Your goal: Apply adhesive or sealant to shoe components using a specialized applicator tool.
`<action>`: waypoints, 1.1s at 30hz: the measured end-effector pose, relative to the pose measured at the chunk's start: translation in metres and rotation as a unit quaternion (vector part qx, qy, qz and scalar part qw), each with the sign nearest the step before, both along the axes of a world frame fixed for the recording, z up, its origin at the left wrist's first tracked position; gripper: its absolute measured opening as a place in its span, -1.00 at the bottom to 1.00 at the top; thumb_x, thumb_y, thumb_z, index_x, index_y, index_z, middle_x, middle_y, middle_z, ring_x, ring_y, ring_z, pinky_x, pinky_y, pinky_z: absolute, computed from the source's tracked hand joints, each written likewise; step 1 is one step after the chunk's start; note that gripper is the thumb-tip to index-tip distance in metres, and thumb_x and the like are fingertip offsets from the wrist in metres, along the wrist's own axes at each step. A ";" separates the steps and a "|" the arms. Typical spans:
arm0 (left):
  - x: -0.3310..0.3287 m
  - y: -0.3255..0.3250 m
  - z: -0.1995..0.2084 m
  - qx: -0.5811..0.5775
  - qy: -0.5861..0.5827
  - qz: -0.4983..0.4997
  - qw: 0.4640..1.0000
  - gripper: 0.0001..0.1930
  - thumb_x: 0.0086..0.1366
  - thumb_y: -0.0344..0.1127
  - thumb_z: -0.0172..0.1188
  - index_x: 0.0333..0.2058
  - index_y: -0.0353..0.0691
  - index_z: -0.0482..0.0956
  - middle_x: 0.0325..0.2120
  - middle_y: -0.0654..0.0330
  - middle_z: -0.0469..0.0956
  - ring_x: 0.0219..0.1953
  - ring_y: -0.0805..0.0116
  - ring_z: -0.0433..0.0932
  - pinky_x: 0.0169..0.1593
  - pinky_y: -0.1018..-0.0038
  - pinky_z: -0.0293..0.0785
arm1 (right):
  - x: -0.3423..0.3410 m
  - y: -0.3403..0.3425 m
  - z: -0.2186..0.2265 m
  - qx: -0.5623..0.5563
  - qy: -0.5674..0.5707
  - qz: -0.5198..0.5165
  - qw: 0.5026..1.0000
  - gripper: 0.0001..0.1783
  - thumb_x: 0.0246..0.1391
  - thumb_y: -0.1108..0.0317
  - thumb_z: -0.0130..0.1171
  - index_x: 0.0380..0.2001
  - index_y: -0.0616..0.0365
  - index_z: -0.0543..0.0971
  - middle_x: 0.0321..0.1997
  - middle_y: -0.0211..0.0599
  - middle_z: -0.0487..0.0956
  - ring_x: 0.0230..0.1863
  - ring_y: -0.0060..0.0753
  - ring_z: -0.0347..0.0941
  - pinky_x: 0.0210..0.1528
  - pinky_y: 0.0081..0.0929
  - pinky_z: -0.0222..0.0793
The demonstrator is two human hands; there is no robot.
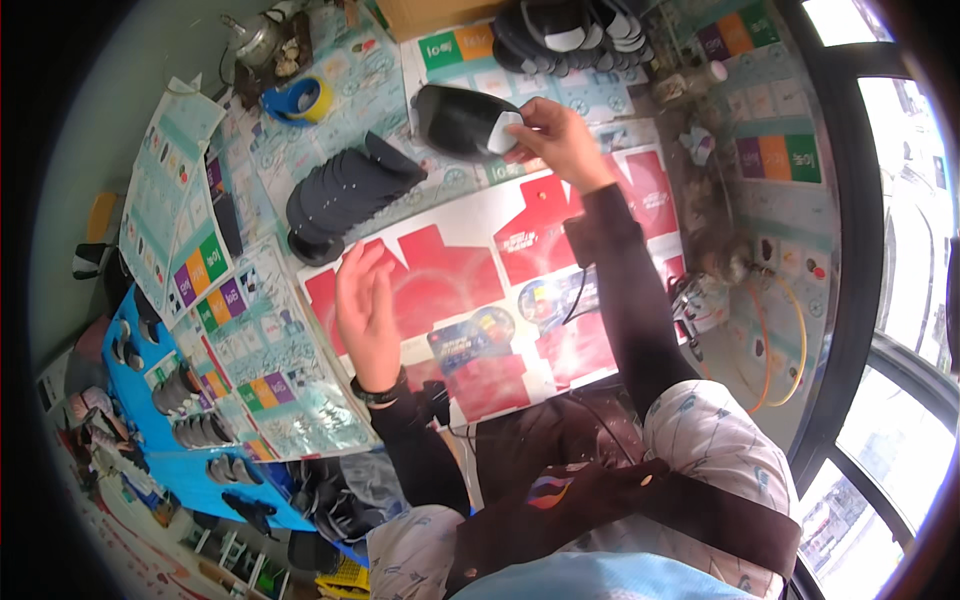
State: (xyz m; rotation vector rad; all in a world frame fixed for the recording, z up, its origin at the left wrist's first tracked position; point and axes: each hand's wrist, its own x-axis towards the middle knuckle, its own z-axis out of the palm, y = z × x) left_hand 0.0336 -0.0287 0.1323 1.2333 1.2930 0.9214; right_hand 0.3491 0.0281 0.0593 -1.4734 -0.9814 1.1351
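My right hand (562, 142) pinches the right end of a black, curved shoe part (458, 122) by its light grey patch, holding it over the far side of the work surface. My left hand (368, 312) is raised with its fingers apart and nothing in it, above the red-and-white printed sheet (455, 275). Just beyond the left hand lies an overlapping row of black curved shoe pieces (345, 195). More black pieces with light grey patches (570, 38) are heaped at the far edge.
A blue tape dispenser with a yellow roll (318, 98) stands at the far left, near a metal device (252, 42). Printed paper covers the bench (270, 350). To the left, a blue surface (160, 405) holds more dark pieces. Orange and yellow hoses (790, 345) hang by the windows.
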 end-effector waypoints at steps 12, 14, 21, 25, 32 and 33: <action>-0.033 -0.040 -0.029 -0.083 -0.004 0.026 0.996 -0.65 0.45 -0.46 -0.01 0.18 -0.32 0.37 -0.07 0.10 0.55 -0.05 0.33 0.56 0.12 0.45 0.43 | 0.015 0.131 -0.122 -0.007 -0.372 -0.351 0.859 -0.79 0.16 0.29 0.17 -0.26 0.20 0.45 -0.39 0.03 0.65 -0.32 0.21 0.58 -0.26 0.00 0.48; -0.033 -0.040 -0.030 -0.095 -0.012 0.039 0.995 -0.67 0.46 -0.47 -0.03 0.16 -0.32 0.39 -0.08 0.10 0.55 -0.05 0.32 0.56 0.11 0.44 0.44 | 0.020 0.136 -0.124 -0.033 -0.343 -0.411 0.844 -0.71 0.10 0.21 0.22 -0.34 0.22 0.45 -0.44 0.03 0.63 -0.32 0.23 0.56 -0.23 0.04 0.46; -0.037 -0.035 -0.028 -0.110 -0.036 0.049 0.992 -0.70 0.47 -0.46 -0.03 0.13 -0.31 0.42 -0.11 0.11 0.56 -0.06 0.34 0.56 0.10 0.47 0.44 | 0.017 0.125 -0.118 -0.138 -0.399 -0.361 0.832 -0.67 0.07 0.11 0.23 -0.34 0.15 0.45 -0.43 -0.03 0.64 -0.33 0.14 0.59 -0.22 0.02 0.48; -0.032 -0.031 -0.026 -0.114 -0.027 0.043 0.992 -0.72 0.47 -0.45 -0.03 0.10 -0.32 0.43 -0.12 0.12 0.57 -0.07 0.35 0.56 0.09 0.47 0.45 | 0.012 0.118 -0.115 -0.021 -0.396 -0.478 0.784 -0.55 -0.05 0.03 0.35 -0.33 0.19 0.48 -0.32 -0.02 0.64 -0.19 0.20 0.56 -0.14 -0.01 0.46; -0.022 -0.031 -0.031 -0.131 -0.050 0.023 0.990 -0.75 0.47 -0.44 -0.02 0.06 -0.36 0.45 -0.14 0.13 0.57 -0.07 0.39 0.54 0.10 0.47 0.42 | 0.030 0.134 -0.105 -0.218 -0.308 -0.335 0.863 -0.36 -0.09 -0.16 0.31 -0.27 0.28 0.56 -0.23 0.09 0.66 -0.14 0.15 0.60 -0.09 -0.05 0.50; -0.023 -0.031 -0.034 -0.130 -0.051 0.021 0.990 -0.75 0.47 -0.44 -0.02 0.06 -0.36 0.45 -0.14 0.13 0.57 -0.07 0.39 0.54 0.10 0.47 0.42 | 0.033 0.137 -0.106 -0.218 -0.307 -0.338 0.863 -0.36 -0.09 -0.16 0.31 -0.27 0.28 0.56 -0.23 0.09 0.66 -0.14 0.15 0.60 -0.09 -0.05 0.50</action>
